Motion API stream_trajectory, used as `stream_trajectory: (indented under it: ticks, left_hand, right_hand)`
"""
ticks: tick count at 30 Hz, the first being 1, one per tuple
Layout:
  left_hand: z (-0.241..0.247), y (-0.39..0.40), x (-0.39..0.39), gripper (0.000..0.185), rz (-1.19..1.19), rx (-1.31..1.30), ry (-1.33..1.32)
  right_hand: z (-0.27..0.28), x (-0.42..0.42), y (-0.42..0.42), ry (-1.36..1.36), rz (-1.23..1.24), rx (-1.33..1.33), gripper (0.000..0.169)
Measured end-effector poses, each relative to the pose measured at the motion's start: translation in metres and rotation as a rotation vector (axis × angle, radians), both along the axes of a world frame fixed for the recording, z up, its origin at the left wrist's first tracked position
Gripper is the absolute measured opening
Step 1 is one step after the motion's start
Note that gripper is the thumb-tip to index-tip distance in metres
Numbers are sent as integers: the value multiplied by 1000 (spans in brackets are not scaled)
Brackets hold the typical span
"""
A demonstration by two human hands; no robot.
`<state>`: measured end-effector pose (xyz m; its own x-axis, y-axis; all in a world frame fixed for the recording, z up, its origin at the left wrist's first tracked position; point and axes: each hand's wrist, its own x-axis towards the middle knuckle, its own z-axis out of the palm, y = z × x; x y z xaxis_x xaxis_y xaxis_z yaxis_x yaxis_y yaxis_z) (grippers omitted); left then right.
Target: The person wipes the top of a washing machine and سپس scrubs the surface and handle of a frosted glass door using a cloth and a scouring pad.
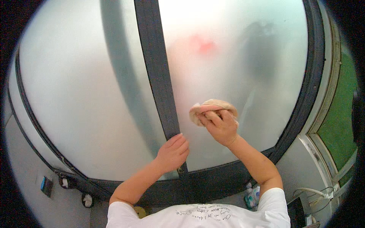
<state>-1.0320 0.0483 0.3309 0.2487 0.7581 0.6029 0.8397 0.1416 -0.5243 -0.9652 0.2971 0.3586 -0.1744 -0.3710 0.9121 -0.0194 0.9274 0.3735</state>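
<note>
A bunched beige-and-pink cloth (214,108) is gripped in my right hand (222,126), up against the right frosted glass panel (222,82). My left hand (174,149) holds nothing; its fingers lie close together, the tips by the dark upright bar (159,65) between the panels. Whether those fingers touch the bar or only hover by it cannot be told. Left of the bar is another frosted glass panel (74,94), with a grey-green curved band showing in it. Blurred red and dark shapes show through the right panel.
A dark frame (302,114) edges the glass at right. Beyond it is a window frame (325,154) with green outside. Pipes and cables (316,193) are at lower right, near a plastic package (251,196). Two dark round fixtures (87,200) and a small dark-blue object (46,185) sit at lower left.
</note>
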Motion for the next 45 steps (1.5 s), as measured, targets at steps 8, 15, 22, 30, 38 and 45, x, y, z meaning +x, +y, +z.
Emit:
stream_trajectory:
  ticks: [8, 15, 22, 30, 38, 45]
  left_hand:
    - [-5, 15, 8, 23, 107, 24, -173]
    - [25, 78, 40, 61, 11, 62, -421]
    - [14, 102, 41, 73, 190, 112, -364]
    - [-2, 125, 25, 78, 347, 74, -218]
    - [5, 122, 28, 74, 331, 119, -347]
    - [2, 123, 27, 78, 388, 97, -263]
  right_hand:
    - [207, 8, 91, 272, -210, -73, 38]
    - [269, -26, 30, 606, -600, -278, 35]
    - [200, -30, -3, 343, 67, 164, 24]
    - [290, 76, 281, 659, -359, -656, 29]
    - [211, 16, 121, 398, -507, -230, 27]
    - [226, 26, 146, 532, -121, 222, 22]
